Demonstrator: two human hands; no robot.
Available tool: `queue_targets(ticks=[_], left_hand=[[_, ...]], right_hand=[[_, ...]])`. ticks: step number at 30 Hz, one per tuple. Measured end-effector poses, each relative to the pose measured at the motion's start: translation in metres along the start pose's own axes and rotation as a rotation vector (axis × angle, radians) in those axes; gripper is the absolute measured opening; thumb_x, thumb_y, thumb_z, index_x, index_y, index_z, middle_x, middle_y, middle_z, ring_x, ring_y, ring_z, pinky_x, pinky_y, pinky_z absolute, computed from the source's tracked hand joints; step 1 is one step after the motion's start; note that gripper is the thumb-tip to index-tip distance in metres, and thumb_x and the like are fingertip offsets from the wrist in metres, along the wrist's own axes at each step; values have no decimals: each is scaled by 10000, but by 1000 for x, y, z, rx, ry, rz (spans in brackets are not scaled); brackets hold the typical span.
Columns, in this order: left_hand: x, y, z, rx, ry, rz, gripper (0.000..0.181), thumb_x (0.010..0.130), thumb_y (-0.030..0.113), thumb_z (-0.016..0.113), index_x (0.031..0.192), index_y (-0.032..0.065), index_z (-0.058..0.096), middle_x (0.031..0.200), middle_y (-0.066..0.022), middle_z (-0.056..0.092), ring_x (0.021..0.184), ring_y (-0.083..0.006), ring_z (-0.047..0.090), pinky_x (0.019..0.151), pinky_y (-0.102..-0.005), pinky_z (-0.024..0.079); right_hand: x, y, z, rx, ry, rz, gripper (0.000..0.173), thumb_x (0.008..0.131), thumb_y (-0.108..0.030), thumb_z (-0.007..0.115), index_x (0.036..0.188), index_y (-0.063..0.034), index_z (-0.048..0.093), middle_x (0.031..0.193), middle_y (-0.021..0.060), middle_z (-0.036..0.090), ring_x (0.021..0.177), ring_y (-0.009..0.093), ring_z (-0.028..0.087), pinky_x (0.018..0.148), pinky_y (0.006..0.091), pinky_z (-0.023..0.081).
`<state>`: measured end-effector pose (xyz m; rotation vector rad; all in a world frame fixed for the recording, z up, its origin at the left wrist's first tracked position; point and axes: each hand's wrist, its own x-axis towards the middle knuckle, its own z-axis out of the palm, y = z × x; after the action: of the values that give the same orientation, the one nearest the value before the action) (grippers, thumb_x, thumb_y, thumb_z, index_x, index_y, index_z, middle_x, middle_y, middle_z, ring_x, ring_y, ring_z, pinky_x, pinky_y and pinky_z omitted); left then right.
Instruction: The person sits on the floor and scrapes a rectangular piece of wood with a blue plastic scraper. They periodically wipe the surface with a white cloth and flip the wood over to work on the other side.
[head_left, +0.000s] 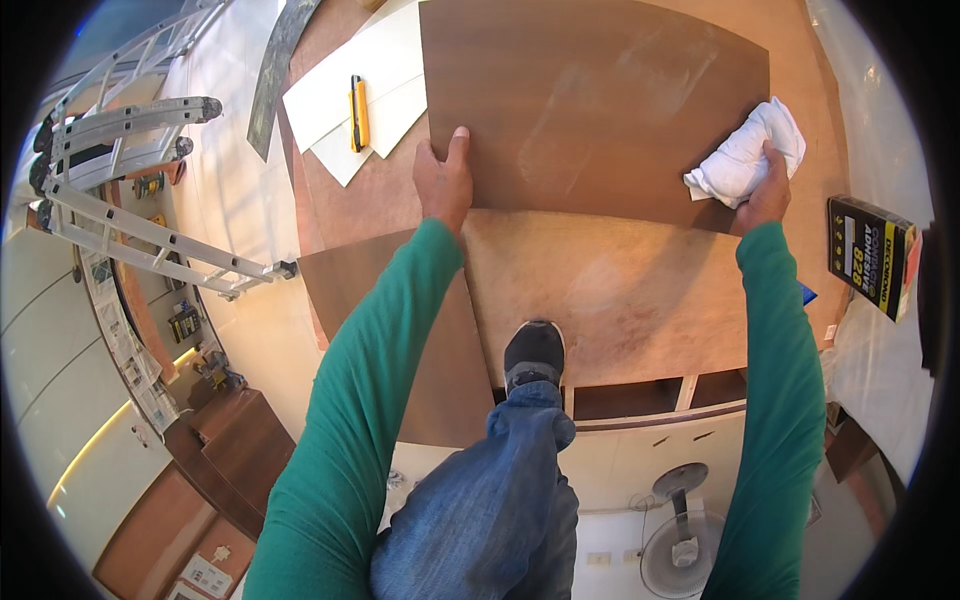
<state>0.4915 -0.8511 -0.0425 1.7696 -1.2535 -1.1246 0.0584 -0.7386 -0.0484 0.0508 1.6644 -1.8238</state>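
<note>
A large brown wood-grain laminate sheet (592, 112) lies before me over plywood, with pale smudges on its face. At its near left corner is my left hand (444, 180), thumb on top and the other fingers hidden, so I cannot tell whether it grips the edge. My right hand (769, 187) holds a folded white cloth (754, 150) at the sheet's right edge. Left of the sheet, a yellow utility knife (359, 112) rests on white sheet pieces (315, 105). Another brown sheet (435, 360) lies under my left forearm.
An aluminium ladder (150, 225) stands at the left. A Decobond contact adhesive tin (870, 251) is at the right. My shoe (534, 349) rests on the plywood (630, 300), near openings in a wooden frame (686, 391). Further down is a fan (682, 551).
</note>
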Motion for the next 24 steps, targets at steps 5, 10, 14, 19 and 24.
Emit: queue_targets(ticks=[5, 10, 14, 19, 24], left_hand=[[4, 7, 7, 140, -45, 43, 563, 1037, 417, 720, 1305, -77, 696, 1078, -149, 734, 1010, -264, 681, 943, -395, 528], [11, 10, -10, 512, -111, 21, 633, 1010, 468, 725, 1338, -72, 687, 1268, -287, 660, 1323, -402, 574, 1108, -509, 470], [1, -11, -31, 514, 73, 209, 636, 1058, 448, 667, 1435, -62, 615, 1374, -294, 610, 1282, -402, 586, 1098, -513, 484], [-38, -60, -101, 470, 182, 144, 554, 1111, 399, 597, 1416, -63, 602, 1406, -274, 588, 1311, -434, 555, 1158, -510, 433], [-136, -150, -265, 928, 331, -36, 547, 1118, 417, 566, 1379, -60, 623, 1388, -299, 611, 1379, -449, 508, 1196, -528, 403]], right_hand=[[22, -1, -9, 26, -83, 74, 530, 998, -235, 752, 1441, 31, 636, 1383, 139, 712, 1216, 301, 726, 1094, 453, 598], [18, -15, -6, -62, -83, 28, 487, 994, -208, 760, 1404, 38, 665, 1356, 136, 729, 1235, 270, 717, 1111, 401, 570], [22, -55, -27, 11, -144, -101, 479, 1043, -259, 703, 1462, -38, 638, 1402, 121, 715, 1273, 289, 707, 1152, 456, 556], [74, -101, -125, -10, 9, -90, 493, 1040, -235, 696, 1467, 2, 625, 1429, 161, 702, 1278, 319, 711, 1134, 487, 574], [43, -81, -123, -609, 454, -34, 447, 1065, -304, 698, 1407, -17, 680, 1255, 102, 733, 1126, 236, 720, 1028, 369, 565]])
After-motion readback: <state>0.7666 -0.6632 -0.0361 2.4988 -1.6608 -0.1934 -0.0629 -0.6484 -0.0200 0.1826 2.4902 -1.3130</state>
